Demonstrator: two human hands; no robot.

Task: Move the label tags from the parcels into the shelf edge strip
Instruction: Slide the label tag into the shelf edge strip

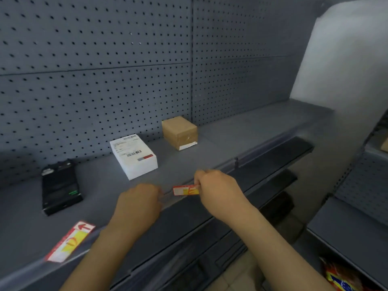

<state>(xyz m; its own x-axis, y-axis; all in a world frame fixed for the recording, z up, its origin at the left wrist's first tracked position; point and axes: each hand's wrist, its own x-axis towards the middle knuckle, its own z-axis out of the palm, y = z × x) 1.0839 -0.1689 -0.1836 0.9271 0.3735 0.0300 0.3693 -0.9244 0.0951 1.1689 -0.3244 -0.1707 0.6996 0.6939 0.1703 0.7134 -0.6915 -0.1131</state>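
My right hand (216,183) pinches a small red, white and yellow label tag (184,190) at the front edge of the grey shelf (105,181). My left hand (139,201) has its fingers curled on the clear edge strip (168,199) just left of the tag. A second, longer red and yellow tag (70,241) sits in the strip at the lower left. On the shelf behind stand a white parcel (134,156) with a printed label, a brown cardboard parcel (179,132) and a black parcel (59,185).
A grey pegboard (94,70) backs the shelf. Lower shelves (273,177) step out below the strip. Another shelf unit (357,217) stands at the right, with a colourful packet (340,278) at the bottom right corner.
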